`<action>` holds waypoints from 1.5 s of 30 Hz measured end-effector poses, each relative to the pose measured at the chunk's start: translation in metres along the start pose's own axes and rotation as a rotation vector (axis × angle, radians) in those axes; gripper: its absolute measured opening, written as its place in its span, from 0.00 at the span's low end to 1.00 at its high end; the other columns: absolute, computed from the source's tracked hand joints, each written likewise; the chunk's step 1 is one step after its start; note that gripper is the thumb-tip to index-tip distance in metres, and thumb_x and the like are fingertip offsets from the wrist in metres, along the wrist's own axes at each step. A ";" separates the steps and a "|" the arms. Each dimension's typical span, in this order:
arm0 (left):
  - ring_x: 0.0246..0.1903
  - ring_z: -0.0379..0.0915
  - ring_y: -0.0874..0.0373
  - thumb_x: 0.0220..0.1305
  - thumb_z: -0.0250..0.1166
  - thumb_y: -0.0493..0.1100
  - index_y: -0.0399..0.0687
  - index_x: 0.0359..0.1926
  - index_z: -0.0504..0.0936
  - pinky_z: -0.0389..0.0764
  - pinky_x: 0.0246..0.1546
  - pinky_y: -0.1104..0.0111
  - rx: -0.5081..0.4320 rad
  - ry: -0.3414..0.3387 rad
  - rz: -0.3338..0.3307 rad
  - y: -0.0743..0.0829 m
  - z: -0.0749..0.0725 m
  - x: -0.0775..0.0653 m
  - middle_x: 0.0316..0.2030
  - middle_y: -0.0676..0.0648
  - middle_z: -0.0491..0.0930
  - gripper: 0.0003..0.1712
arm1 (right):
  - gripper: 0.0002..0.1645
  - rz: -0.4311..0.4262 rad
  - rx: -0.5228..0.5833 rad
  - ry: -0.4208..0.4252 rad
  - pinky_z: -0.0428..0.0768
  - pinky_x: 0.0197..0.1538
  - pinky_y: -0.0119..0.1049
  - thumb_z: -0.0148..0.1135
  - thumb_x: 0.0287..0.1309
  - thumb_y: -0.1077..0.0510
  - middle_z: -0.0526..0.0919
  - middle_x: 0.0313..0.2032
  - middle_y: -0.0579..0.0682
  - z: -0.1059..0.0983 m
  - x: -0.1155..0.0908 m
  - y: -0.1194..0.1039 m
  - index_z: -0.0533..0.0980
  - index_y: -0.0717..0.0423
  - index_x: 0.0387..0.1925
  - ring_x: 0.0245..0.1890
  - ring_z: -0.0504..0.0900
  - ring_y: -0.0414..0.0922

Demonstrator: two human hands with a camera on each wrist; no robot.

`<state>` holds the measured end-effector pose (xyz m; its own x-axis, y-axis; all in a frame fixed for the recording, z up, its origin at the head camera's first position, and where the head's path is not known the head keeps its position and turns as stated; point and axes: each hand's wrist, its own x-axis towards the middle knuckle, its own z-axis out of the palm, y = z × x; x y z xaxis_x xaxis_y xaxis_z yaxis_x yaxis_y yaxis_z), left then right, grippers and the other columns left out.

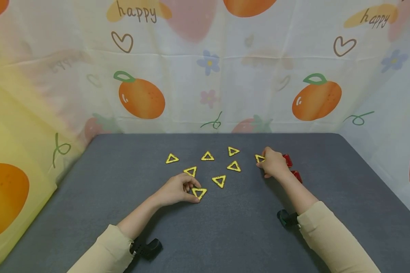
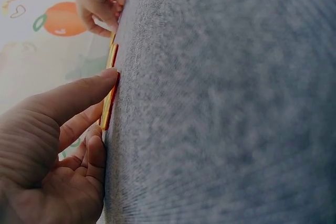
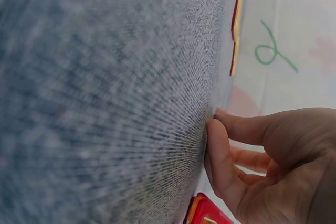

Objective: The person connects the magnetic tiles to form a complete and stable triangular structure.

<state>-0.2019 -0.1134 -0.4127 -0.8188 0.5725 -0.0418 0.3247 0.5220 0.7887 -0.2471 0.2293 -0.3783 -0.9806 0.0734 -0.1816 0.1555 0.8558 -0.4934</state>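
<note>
My left hand [image 1: 177,188] holds a yellow hollow triangle tile [image 1: 199,189] between thumb and fingers, low over the grey table. In the left wrist view this tile [image 2: 108,106] is seen edge-on, yellow on one face and red along the other. Further right, my right hand [image 1: 274,163] has thumb and index finger at opposite sides of another yellow triangle tile [image 1: 258,156]. The right wrist view shows those fingertips [image 3: 216,135] down at the tabletop, hiding that tile. Just beyond the left fingers lies one more yellow triangle [image 1: 190,168].
Several more yellow triangles lie scattered between the hands, among them one at far left [image 1: 172,162] and one in front [image 1: 219,177]. Two red pieces [image 1: 287,160] lie beside the right wrist, partly hidden by it. A printed cloth [image 1: 181,94] rises behind the table [image 1: 225,235].
</note>
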 end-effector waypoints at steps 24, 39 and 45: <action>0.32 0.66 0.60 0.52 0.77 0.46 0.53 0.47 0.83 0.72 0.31 0.71 -0.002 -0.009 -0.024 0.001 0.001 0.001 0.36 0.49 0.74 0.20 | 0.10 -0.241 0.032 0.246 0.80 0.31 0.42 0.60 0.65 0.63 0.86 0.40 0.64 0.001 -0.007 -0.007 0.78 0.63 0.47 0.33 0.85 0.56; 0.32 0.67 0.60 0.52 0.77 0.45 0.51 0.48 0.83 0.72 0.31 0.71 -0.002 -0.009 -0.017 0.002 -0.001 0.000 0.36 0.48 0.75 0.21 | 0.13 -0.326 0.431 -0.465 0.87 0.46 0.43 0.62 0.63 0.63 0.83 0.37 0.54 0.014 -0.041 -0.051 0.77 0.68 0.46 0.35 0.86 0.43; 0.32 0.68 0.61 0.51 0.78 0.46 0.50 0.46 0.84 0.73 0.31 0.72 0.009 0.007 -0.029 0.001 0.000 0.002 0.36 0.47 0.76 0.20 | 0.13 -0.325 0.509 -0.659 0.86 0.45 0.38 0.65 0.59 0.65 0.85 0.31 0.45 0.034 -0.054 -0.064 0.78 0.67 0.45 0.33 0.85 0.39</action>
<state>-0.2031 -0.1117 -0.4119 -0.8314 0.5524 -0.0604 0.3045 0.5439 0.7819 -0.2002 0.1535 -0.3664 -0.7422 -0.5766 -0.3416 0.0697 0.4405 -0.8950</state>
